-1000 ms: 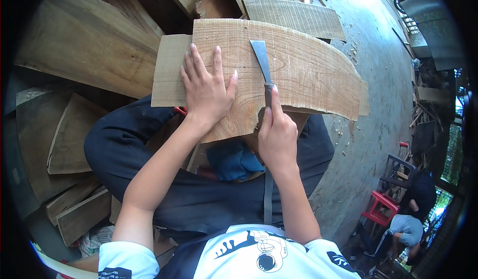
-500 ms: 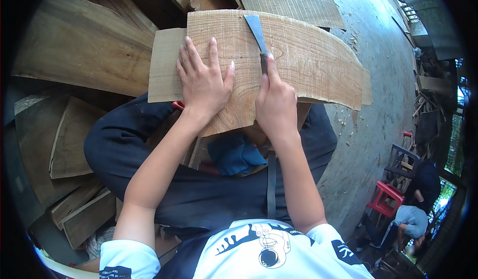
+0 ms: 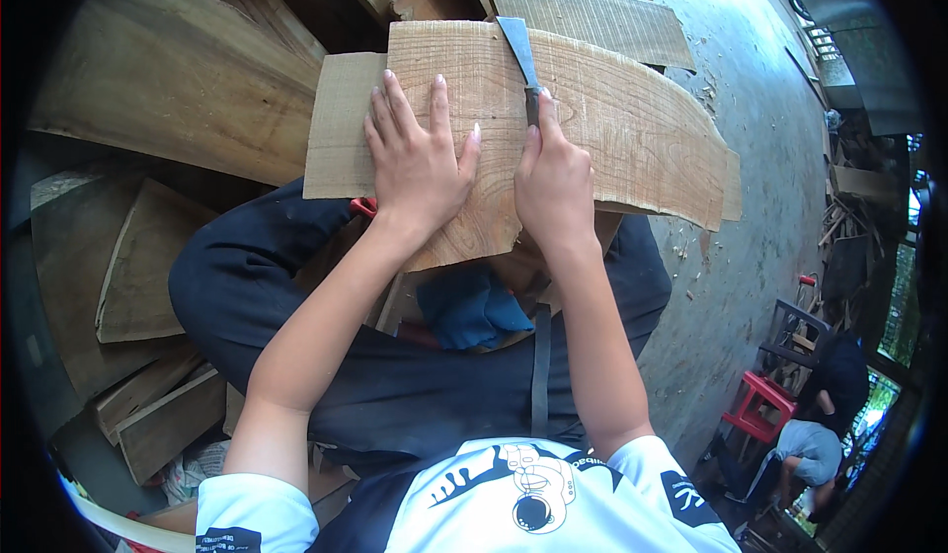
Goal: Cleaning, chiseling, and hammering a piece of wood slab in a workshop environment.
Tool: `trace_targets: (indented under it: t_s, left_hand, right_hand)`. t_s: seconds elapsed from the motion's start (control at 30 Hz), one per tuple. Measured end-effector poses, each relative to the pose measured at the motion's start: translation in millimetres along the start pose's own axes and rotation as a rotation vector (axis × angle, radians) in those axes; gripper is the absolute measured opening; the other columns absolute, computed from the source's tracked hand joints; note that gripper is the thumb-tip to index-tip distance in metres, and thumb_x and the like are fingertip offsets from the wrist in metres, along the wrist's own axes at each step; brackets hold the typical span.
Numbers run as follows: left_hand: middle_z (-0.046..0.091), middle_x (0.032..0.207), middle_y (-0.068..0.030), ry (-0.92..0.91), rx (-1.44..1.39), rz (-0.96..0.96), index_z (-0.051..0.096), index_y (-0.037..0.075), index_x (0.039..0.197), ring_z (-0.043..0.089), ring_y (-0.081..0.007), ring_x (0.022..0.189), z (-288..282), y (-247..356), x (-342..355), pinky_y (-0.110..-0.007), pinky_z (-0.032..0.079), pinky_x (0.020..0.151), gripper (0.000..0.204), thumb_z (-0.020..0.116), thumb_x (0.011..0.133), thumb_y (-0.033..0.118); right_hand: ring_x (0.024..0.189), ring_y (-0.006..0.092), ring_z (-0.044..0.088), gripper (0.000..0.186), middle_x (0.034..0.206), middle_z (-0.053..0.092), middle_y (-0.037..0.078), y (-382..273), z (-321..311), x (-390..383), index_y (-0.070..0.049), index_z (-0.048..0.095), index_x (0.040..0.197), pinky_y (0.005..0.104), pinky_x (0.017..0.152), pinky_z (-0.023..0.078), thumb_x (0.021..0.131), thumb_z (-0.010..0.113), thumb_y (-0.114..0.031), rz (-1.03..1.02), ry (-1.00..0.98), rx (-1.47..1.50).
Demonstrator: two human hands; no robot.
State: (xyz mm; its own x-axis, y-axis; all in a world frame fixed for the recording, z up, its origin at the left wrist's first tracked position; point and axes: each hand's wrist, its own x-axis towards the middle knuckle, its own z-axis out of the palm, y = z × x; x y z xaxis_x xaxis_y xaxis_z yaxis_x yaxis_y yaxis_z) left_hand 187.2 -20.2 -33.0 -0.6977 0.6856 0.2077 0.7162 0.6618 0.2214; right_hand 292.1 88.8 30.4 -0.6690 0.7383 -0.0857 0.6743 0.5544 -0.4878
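Observation:
A light brown board with a curved edge point(image 3: 631, 140) lies over my crossed legs, with a paler piece point(image 3: 333, 128) under it at the left. My left hand point(image 3: 422, 171) rests on the board with fingers apart. My right hand point(image 3: 555, 179) grips the dark handle of a scraper point(image 3: 518, 47), index finger along it. The scraper's wide steel blade lies over the board's face and reaches its far edge. Below the board are a blue cloth point(image 3: 472, 308) and a partly hidden red object point(image 3: 362, 206).
Loose boards point(image 3: 168, 69) surround me at the left and front. A concrete floor point(image 3: 731, 257) with scattered chips lies at the right. Farther right are a red plastic stool point(image 3: 758, 407), a dark chair point(image 3: 798, 334), wood scraps point(image 3: 839, 219) and people point(image 3: 812, 451) bent low.
My right hand and scraper have moved forward, toward the board's far edge. My left hand stays pressed on the board, slightly higher in the view.

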Motion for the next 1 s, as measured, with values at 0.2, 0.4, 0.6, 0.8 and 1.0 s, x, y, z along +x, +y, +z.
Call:
trace_targets:
  t_s: [0.2,0.4,0.6,0.8,1.0]
  left_hand:
    - [0.020,0.162,-0.0427,-0.009,0.017,-0.018,0.036,0.006,0.163,0.027,-0.0575,0.150,-2,-3,-2,-0.065,0.023,0.123,0.075,0.053,0.104,0.050]
    - [0.020,0.162,-0.0419,-0.002,0.002,-0.025,0.037,0.006,0.162,0.027,-0.0565,0.150,-5,-5,-1,-0.065,0.022,0.123,0.074,0.053,0.104,0.049]
    - [0.021,0.162,-0.0415,-0.010,-0.007,-0.018,0.037,0.006,0.162,0.027,-0.0562,0.151,0,0,1,-0.065,0.023,0.123,0.074,0.053,0.104,0.050]
    - [0.022,0.160,-0.0450,-0.003,0.013,-0.005,0.038,0.003,0.161,0.027,-0.0592,0.150,-1,-6,-2,-0.067,0.024,0.122,0.076,0.051,0.104,0.050]
    - [0.021,0.161,-0.0445,0.009,-0.028,-0.006,0.038,0.003,0.161,0.029,-0.0590,0.150,0,-5,4,-0.067,0.025,0.122,0.076,0.052,0.103,0.050]
  right_hand:
    - [0.077,0.0429,0.072,0.052,0.082,0.068,0.029,14,-14,-44,0.000,0.046,0.155,0.0536,0.074,0.057,0.106,0.053,-0.012,-0.010,-0.014,-0.018]
    - [0.074,0.0424,0.071,0.050,0.078,0.066,0.026,-1,-25,-69,0.001,0.048,0.154,0.0516,0.071,0.055,0.105,0.054,-0.011,-0.012,-0.037,0.061]
    - [0.076,0.0470,0.073,0.050,0.077,0.069,0.029,-14,-8,-8,0.002,0.049,0.152,0.0553,0.074,0.058,0.105,0.053,-0.014,-0.034,-0.017,0.034]
    - [0.075,0.0470,0.073,0.046,0.076,0.070,0.030,-20,-25,-32,0.004,0.053,0.148,0.0560,0.075,0.058,0.105,0.053,-0.013,-0.013,-0.054,0.091]
    - [0.082,0.0484,0.074,0.046,0.078,0.070,0.033,-38,-42,-18,0.007,0.053,0.147,0.0548,0.076,0.059,0.105,0.052,-0.012,-0.003,-0.093,0.027]
